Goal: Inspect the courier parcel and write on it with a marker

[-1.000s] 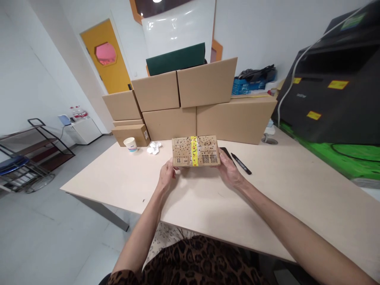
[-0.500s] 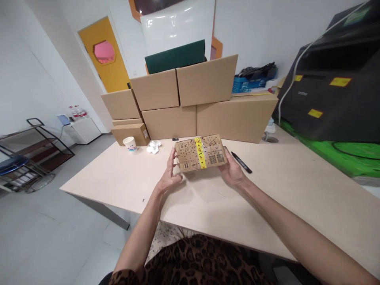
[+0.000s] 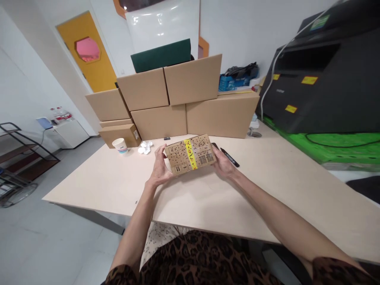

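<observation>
A small brown cardboard box (image 3: pixel 178 159) with dark printed marks is held tilted above the table, its broad face towards me. Yellow tape (image 3: pixel 190 154) runs across its middle. My left hand (image 3: pixel 160 168) grips the left end, thumb at the lower corner and fingers up the side. At the right end my right hand (image 3: pixel 223 162) is closed on the box, its fingers partly hidden behind it. Just beyond that hand a black marker (image 3: pixel 230 157) lies on the table. A dark object, partly hidden, shows by the right fingertips.
Large cardboard boxes (image 3: pixel 158 122) are stacked along the table's far side, a dark green box (image 3: pixel 162 55) on top. A paper cup (image 3: pixel 120 145) and crumpled tissue (image 3: pixel 145 147) stand at the back left. A small black cap-like piece (image 3: pixel 167 138) lies behind the held box. A large black machine (image 3: pixel 323 83) is at right.
The view has swung right, so everything sits further left in it. Both hands still hold the box; the left hand has closed more firmly around its end, and the box tilts slightly more.
</observation>
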Action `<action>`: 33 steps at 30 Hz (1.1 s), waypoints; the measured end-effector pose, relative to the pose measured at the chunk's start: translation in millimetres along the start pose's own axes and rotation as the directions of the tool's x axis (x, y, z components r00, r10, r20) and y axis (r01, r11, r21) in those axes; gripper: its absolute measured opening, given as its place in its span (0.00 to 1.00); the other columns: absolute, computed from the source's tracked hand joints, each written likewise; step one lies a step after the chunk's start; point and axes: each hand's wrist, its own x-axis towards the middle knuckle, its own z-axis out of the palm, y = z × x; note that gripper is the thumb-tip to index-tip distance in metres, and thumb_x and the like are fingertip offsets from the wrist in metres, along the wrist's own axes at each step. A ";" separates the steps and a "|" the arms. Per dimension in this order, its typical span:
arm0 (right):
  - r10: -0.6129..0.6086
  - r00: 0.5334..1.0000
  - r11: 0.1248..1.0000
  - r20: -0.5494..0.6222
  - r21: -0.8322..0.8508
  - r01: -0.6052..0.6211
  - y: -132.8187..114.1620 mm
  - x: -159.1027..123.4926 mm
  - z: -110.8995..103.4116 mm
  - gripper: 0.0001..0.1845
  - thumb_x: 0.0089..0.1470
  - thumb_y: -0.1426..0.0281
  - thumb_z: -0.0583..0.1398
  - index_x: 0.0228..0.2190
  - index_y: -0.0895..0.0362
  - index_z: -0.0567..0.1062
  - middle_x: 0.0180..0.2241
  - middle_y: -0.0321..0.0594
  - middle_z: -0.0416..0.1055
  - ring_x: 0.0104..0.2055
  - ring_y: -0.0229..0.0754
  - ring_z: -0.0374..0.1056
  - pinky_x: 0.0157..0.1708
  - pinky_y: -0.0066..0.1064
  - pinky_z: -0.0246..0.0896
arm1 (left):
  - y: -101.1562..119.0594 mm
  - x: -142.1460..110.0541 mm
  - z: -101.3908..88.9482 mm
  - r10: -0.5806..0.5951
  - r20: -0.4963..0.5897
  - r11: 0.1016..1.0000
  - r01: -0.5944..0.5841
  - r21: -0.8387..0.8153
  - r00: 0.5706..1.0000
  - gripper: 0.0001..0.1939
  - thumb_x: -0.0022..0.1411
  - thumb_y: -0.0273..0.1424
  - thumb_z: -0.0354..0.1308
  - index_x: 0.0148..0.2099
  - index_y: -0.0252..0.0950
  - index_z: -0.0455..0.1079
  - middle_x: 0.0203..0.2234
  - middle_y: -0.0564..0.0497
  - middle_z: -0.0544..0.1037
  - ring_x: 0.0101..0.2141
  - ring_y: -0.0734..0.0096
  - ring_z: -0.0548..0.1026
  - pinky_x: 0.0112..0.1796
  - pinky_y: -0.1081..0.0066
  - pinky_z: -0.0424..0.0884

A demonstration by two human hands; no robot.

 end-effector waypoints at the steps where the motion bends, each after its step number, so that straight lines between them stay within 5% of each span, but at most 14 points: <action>1: -0.022 1.000 0.997 0.000 -0.075 0.022 -3.3 3.5 -7.7 0.35 0.51 0.36 0.60 0.49 0.47 0.80 0.51 0.41 0.81 0.56 0.55 0.74 0.51 0.46 0.71 | 1.0 0.5 1.0 0.001 -0.011 1.000 -0.001 -0.005 1.000 0.65 0.31 0.39 0.81 0.70 0.39 0.55 0.67 0.31 0.57 0.61 0.39 0.64 0.53 0.52 0.71; 4: -0.151 0.982 0.878 -0.112 -0.472 0.082 -16.8 14.0 -39.8 0.31 0.55 0.42 0.60 0.46 0.52 0.82 0.52 0.46 0.80 0.54 0.55 0.74 0.54 0.48 0.69 | 4.4 -0.2 5.7 -0.017 -0.066 0.998 0.013 -0.061 0.998 0.64 0.29 0.37 0.81 0.68 0.40 0.57 0.66 0.33 0.60 0.55 0.46 0.70 0.49 0.57 0.72; 7: -0.181 0.942 0.521 -0.283 -0.840 -0.152 -25.7 19.5 -72.8 0.24 0.59 0.52 0.59 0.45 0.56 0.82 0.49 0.52 0.80 0.51 0.58 0.75 0.54 0.50 0.67 | 6.5 -2.5 9.6 -0.061 -0.110 0.995 0.052 -0.085 0.992 0.62 0.30 0.36 0.81 0.67 0.40 0.58 0.62 0.35 0.65 0.51 0.50 0.72 0.49 0.58 0.71; 10: 0.005 0.933 0.162 -0.359 -0.921 -0.355 -20.4 18.7 -91.7 0.20 0.58 0.59 0.60 0.46 0.57 0.81 0.47 0.56 0.80 0.50 0.60 0.76 0.49 0.49 0.68 | 6.2 -5.0 11.7 -0.084 -0.166 0.994 0.070 -0.088 0.982 0.62 0.29 0.34 0.81 0.67 0.39 0.57 0.59 0.37 0.68 0.52 0.49 0.72 0.52 0.55 0.70; 13: 0.071 0.928 0.072 -0.367 -0.926 -0.372 -7.4 15.7 -95.9 0.14 0.55 0.66 0.63 0.42 0.57 0.81 0.48 0.59 0.80 0.50 0.60 0.76 0.48 0.46 0.68 | 6.6 -6.9 13.2 -0.105 -0.199 0.985 0.073 -0.159 0.974 0.60 0.30 0.32 0.81 0.66 0.40 0.58 0.58 0.38 0.69 0.53 0.49 0.72 0.55 0.54 0.69; 18: 0.019 0.910 0.120 -0.414 -0.903 -0.413 -1.1 17.4 -98.3 0.20 0.55 0.70 0.61 0.50 0.60 0.76 0.39 0.57 0.80 0.42 0.56 0.77 0.40 0.42 0.67 | 12.0 -8.0 15.6 -0.149 -0.253 0.968 0.089 -0.234 0.956 0.57 0.30 0.30 0.81 0.63 0.40 0.61 0.58 0.38 0.70 0.53 0.49 0.72 0.54 0.56 0.70; 20: -0.014 0.905 0.350 -0.424 -0.850 -0.393 -5.0 19.9 -98.9 0.24 0.55 0.68 0.60 0.54 0.58 0.74 0.30 0.46 0.77 0.32 0.50 0.74 0.33 0.39 0.66 | 13.5 -8.1 15.7 -0.150 -0.281 0.970 0.086 -0.229 0.948 0.57 0.28 0.29 0.81 0.63 0.40 0.61 0.58 0.39 0.70 0.52 0.50 0.72 0.53 0.57 0.70; 23: -0.044 0.922 0.826 -0.386 -0.533 -0.184 -14.6 22.2 -92.5 0.26 0.51 0.63 0.62 0.51 0.54 0.74 0.22 0.31 0.70 0.20 0.40 0.63 0.23 0.33 0.58 | 13.6 -8.2 15.3 -0.176 -0.334 0.970 0.106 -0.216 0.926 0.54 0.31 0.28 0.80 0.62 0.40 0.62 0.55 0.40 0.71 0.50 0.52 0.71 0.50 0.60 0.69; 25: -0.064 0.939 0.956 -0.338 -0.290 -0.039 -23.0 21.3 -82.5 0.24 0.46 0.60 0.65 0.45 0.54 0.76 0.22 0.31 0.70 0.19 0.37 0.62 0.21 0.30 0.54 | 13.0 -8.0 15.4 -0.189 -0.351 0.970 0.118 -0.214 0.917 0.53 0.32 0.29 0.80 0.62 0.40 0.62 0.53 0.41 0.71 0.48 0.53 0.71 0.47 0.61 0.69; 29: -0.142 0.975 0.988 -0.173 -0.086 0.129 -41.7 13.0 -56.0 0.27 0.43 0.55 0.71 0.45 0.50 0.76 0.35 0.38 0.78 0.30 0.40 0.73 0.26 0.31 0.62 | 14.2 -7.6 16.9 -0.200 -0.331 0.962 0.121 -0.246 0.922 0.55 0.31 0.29 0.80 0.63 0.41 0.62 0.54 0.41 0.71 0.46 0.56 0.71 0.46 0.61 0.69; 33: -0.276 0.959 0.945 -0.064 -0.198 0.259 -55.2 -0.1 -29.9 0.34 0.39 0.58 0.77 0.47 0.47 0.74 0.38 0.36 0.79 0.37 0.41 0.74 0.35 0.34 0.70 | 14.9 -8.2 18.7 -0.162 -0.309 0.965 0.085 -0.247 0.937 0.49 0.37 0.32 0.79 0.62 0.38 0.63 0.58 0.39 0.69 0.52 0.49 0.71 0.49 0.60 0.70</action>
